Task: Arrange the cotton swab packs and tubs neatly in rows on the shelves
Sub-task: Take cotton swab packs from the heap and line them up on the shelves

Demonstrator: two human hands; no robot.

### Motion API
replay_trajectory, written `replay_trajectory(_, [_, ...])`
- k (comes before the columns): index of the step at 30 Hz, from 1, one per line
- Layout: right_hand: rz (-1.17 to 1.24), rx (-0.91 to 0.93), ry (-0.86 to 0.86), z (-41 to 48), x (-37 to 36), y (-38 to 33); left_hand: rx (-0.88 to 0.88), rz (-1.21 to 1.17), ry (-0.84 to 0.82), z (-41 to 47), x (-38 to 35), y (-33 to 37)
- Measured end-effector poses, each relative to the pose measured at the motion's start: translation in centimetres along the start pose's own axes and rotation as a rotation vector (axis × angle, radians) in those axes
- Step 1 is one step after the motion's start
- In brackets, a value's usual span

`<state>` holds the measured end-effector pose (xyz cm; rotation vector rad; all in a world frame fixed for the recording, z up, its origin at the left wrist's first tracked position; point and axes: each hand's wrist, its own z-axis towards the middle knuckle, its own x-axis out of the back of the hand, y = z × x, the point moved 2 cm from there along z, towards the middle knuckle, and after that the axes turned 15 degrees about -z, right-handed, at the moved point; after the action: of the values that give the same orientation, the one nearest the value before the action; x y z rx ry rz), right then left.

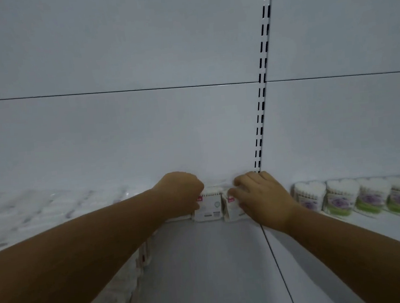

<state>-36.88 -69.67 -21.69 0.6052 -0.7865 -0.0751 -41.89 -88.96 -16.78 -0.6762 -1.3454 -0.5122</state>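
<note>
A white back panel [119,134] with a slotted upright [262,96] rises behind the grey shelf [205,273]. Blurred rows of packs [53,214] fill the shelf's left side; a row of heart-shaped tubs [342,196] stands at the right, against the panel. Between them, at the back, two white packs stand upright and side by side. The left hand [181,194] is curled at the middle pack's [209,206] top left corner; whether its fingers grip cannot be told. The right hand's [261,194] fingers [237,191] clamp over the right pack [232,208].
</note>
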Motion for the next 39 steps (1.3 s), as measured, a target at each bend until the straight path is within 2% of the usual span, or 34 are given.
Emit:
replay_trajectory(3, [-0.003,0.004,-0.064,-0.1,0.8,-0.1,-0.024,-0.009,-0.038,-0.5,0.3,0.2])
replay_trajectory(5, [0.016,0.01,-0.047,-0.5,2.3,0.6,-0.047,-0.02,-0.036,-0.9,1.1,0.2])
replay_trajectory(8, [0.06,0.004,-0.036,-1.8,6.2,2.7,-0.037,-0.132,-0.056,-0.8,3.6,1.4])
replay_trajectory(11, [-0.005,0.002,-0.136,-4.9,10.3,6.3,-0.057,-0.252,-0.061,0.0,6.7,5.1])
replay_trajectory(13, [-0.048,-0.05,-0.303,-8.1,13.0,9.6,-0.098,-0.3,-0.024,0.9,8.3,8.8])
replay_trajectory(16, [-0.144,-0.307,-0.625,-14.9,15.7,15.4,-0.168,-0.282,-0.01,3.4,10.0,16.2])
replay_trajectory(17, [-0.154,-0.379,-0.678,-17.7,16.4,16.9,-0.199,-0.292,0.001,4.6,10.4,19.3])
replay_trajectory(20, [-0.207,-0.468,-0.766,-26.7,18.4,20.5,-0.317,-0.387,0.045,7.7,11.3,30.8])
replay_trajectory(25, [-0.229,-0.624,-0.883,-41.5,24.4,27.1,-0.557,-0.431,-0.047,11.3,11.1,50.1])
replay_trajectory(28, [-0.194,-0.76,-0.961,-49.1,26.8,30.8,-0.662,-0.458,-0.094,12.6,11.2,58.4])
replay_trajectory(31, [-0.188,-0.801,-1.016,-54.0,27.2,33.7,-0.705,-0.449,-0.151,14.3,11.3,63.3])
replay_trajectory(34, [-0.161,-0.825,-0.976,-56.3,26.1,36.7,-0.672,-0.452,-0.142,17.7,11.1,65.4])
replay_trajectory(39, [-0.145,-0.715,-0.919,-56.0,20.7,42.1,-0.65,-0.481,-0.129,24.7,9.2,67.0])
